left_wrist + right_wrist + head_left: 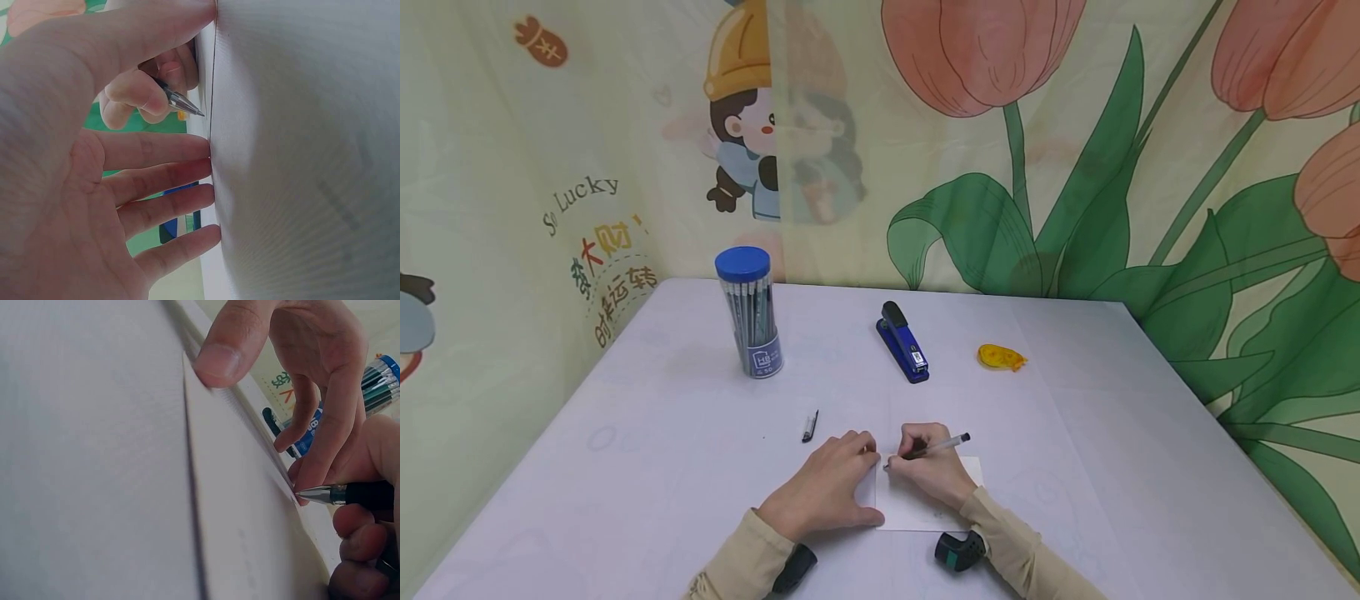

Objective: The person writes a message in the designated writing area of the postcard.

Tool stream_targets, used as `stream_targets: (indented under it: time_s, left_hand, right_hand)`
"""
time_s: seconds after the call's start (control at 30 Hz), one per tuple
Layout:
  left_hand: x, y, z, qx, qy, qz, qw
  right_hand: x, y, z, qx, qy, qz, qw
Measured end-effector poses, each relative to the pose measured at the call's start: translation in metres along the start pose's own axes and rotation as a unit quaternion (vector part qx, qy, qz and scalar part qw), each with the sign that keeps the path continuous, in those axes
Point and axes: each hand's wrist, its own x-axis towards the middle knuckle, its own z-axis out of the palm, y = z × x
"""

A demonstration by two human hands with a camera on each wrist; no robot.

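My right hand (938, 477) pinches a gel pen (946, 444) with a clear barrel and dark grip. Its metal tip (315, 494) points down near the upper left corner of a small white sheet of paper (902, 507). My left hand (823, 490) lies at the paper's left edge, thumb and fingertips resting right along it. In the left wrist view its fingers (165, 206) are spread and fairly straight, holding nothing. Beyond that hand a pen cap (809, 427) with a dark clip lies on the table.
A clear tub of pencils (752, 321) with a blue lid stands at the back left. At the back middle is a blue stapler (904, 343), and right of it lies a yellow correction tape (1001, 357). A printed curtain (835, 250) hangs behind the white table (647, 467).
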Motion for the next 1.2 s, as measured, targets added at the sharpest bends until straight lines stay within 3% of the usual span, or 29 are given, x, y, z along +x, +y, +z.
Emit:
stream_targets:
  time_s: [1.2]
  left_hand:
    - [-0.0003, -0.0007, 0.0003, 0.002, 0.003, 0.004, 1.0]
  right_hand:
    - [-0.0002, 0.003, 0.0001, 0.002, -0.004, -0.01, 0.9999]
